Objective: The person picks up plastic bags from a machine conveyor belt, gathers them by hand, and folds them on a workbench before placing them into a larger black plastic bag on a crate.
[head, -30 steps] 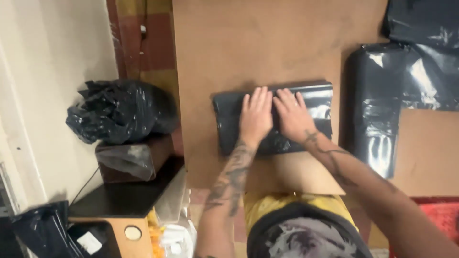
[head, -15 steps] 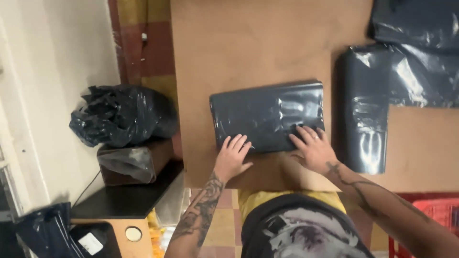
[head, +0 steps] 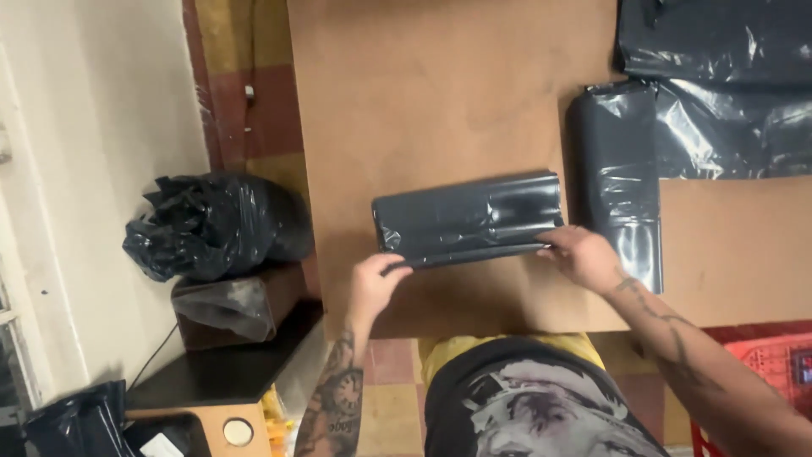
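Observation:
A folded dark grey plastic bag [head: 469, 218] lies flat on the brown wooden table [head: 440, 93], near its front edge. My left hand [head: 375, 283] pinches the bag's near left corner and lifts the near edge a little. My right hand [head: 582, 254] grips the near right corner of the same bag. Both forearms reach in from the bottom of the head view.
A narrow folded dark bag [head: 622, 169] lies just right of the held one, with more dark plastic sheets [head: 719, 85] spread at the table's far right. Left of the table, a crumpled black bag [head: 216, 224] sits on a box above a black shelf [head: 224, 372]. A red crate [head: 761, 372] stands lower right.
Both hands slid from the top of the bag, where they pressed it flat, back to its near edge. They now pinch the two near corners and the edge has started to lift.

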